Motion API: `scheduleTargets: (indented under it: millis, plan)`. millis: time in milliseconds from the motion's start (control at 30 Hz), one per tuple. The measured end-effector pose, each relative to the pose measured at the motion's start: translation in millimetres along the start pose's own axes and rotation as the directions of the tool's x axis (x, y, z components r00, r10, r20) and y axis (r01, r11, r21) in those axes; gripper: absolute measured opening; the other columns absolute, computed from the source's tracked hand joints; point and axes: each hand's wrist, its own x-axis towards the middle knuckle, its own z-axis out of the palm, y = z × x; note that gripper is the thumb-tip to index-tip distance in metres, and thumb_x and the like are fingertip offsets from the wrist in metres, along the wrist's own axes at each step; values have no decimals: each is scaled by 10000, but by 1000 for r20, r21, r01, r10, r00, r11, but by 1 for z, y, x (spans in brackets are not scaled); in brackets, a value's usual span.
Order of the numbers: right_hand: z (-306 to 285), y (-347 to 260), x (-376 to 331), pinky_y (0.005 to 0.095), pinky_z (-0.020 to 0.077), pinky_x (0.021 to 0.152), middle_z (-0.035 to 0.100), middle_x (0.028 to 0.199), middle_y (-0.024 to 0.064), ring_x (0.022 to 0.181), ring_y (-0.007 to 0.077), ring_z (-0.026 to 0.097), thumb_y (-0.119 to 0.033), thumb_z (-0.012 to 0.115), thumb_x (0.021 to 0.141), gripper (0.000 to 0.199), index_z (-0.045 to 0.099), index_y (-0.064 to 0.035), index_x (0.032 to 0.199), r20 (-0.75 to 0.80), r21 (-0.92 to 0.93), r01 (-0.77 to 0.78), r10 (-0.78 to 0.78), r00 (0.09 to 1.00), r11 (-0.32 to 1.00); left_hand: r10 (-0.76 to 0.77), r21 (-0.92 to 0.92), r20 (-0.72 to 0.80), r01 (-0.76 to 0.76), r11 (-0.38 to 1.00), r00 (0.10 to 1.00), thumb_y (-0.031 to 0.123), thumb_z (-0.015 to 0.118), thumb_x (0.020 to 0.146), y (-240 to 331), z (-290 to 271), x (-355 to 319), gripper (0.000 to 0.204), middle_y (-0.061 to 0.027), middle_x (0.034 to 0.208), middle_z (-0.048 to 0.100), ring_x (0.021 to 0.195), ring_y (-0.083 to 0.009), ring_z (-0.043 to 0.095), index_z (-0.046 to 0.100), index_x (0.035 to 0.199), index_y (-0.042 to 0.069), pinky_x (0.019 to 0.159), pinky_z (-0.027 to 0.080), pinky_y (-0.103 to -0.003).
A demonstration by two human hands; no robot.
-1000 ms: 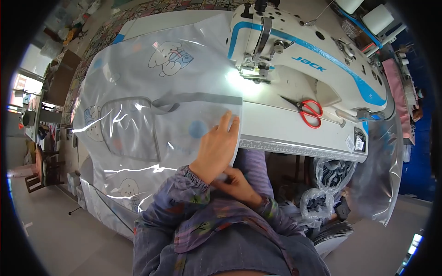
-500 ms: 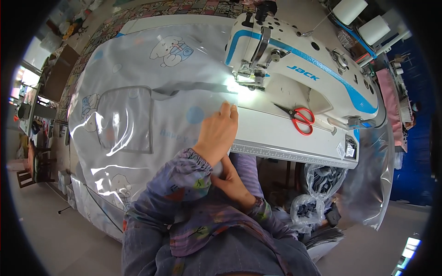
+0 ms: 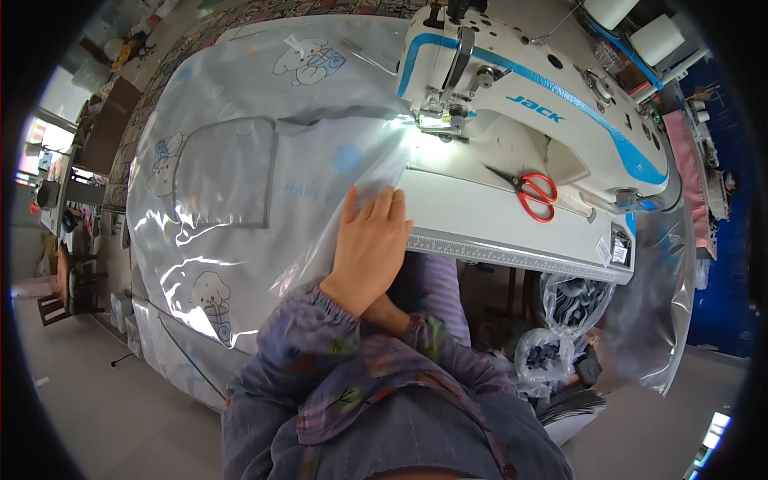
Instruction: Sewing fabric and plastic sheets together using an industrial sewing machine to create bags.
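Observation:
A grey, glossy plastic-like sheet (image 3: pixel 308 152) printed with cartoon dogs lies over the table, a pocket (image 3: pixel 224 180) on its left part. Its right edge runs up to the lit needle area of a white and blue sewing machine (image 3: pixel 544 104). Flat on that edge, just short of the needle area, rests my left hand (image 3: pixel 372 240), fingers stretched out and somewhat apart. My right hand (image 3: pixel 388 314) is lower down, behind my left wrist at the sheet's near edge; its fingers are hidden.
Red-handled scissors (image 3: pixel 536 196) lie on the machine bed, right of the needle. A ruler strip (image 3: pixel 512 260) follows the table's front edge. Below hang clear bags of dark scraps (image 3: pixel 572 308). White thread cones (image 3: pixel 656 38) stand at the back right.
The sheet has shifted away from me along the machine. My left hand has slid back nearer to me, its fingers spreading. My right hand has drawn behind the left wrist.

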Motion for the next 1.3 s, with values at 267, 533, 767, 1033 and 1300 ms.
scheduleTargets:
  millis: [267,533,767,1033,1300]
  plan:
    - [-39,-38,-75,373,404,1091,500,1463,196,1368,265,471,-123,755,886,742,365,3,1504,-59,415,-179,222,973,892,37,-217,34,-29,976,999,125,596,948,7,-11,-50,453,-180,1387,554,1277,-347,540,538,1367,-38,1125,386,-499]
    - [-44,-41,-70,362,384,1117,493,1478,170,1385,236,444,-91,767,878,849,275,-3,1564,-111,448,-38,97,989,893,73,-114,58,-66,991,996,107,579,931,1,-7,-41,423,-188,1369,566,1281,-326,544,582,1334,-23,1123,392,-505]
    - [-59,-25,-53,361,331,1164,480,1482,120,1404,199,401,-52,779,846,831,322,10,1538,-176,462,-32,126,976,886,117,-22,90,-116,993,989,103,568,877,-3,-12,-13,451,-184,1357,566,1277,-328,548,583,1307,-33,1122,396,-512]
    - [-26,11,-18,363,404,1105,511,1468,206,1362,279,491,-96,655,911,702,337,10,1527,-195,88,297,-276,941,951,69,-214,197,-26,976,978,136,615,875,15,-45,-68,519,-203,1394,538,1308,-343,512,539,1355,-44,1150,363,-489]
    - [-9,-50,-76,321,489,892,530,1453,145,1116,179,592,-78,657,926,698,333,-28,1542,76,339,-126,106,991,933,-124,-170,165,152,974,978,247,714,859,-1,-69,-101,668,-209,1431,505,1320,-389,477,480,1415,-41,1117,379,-482]
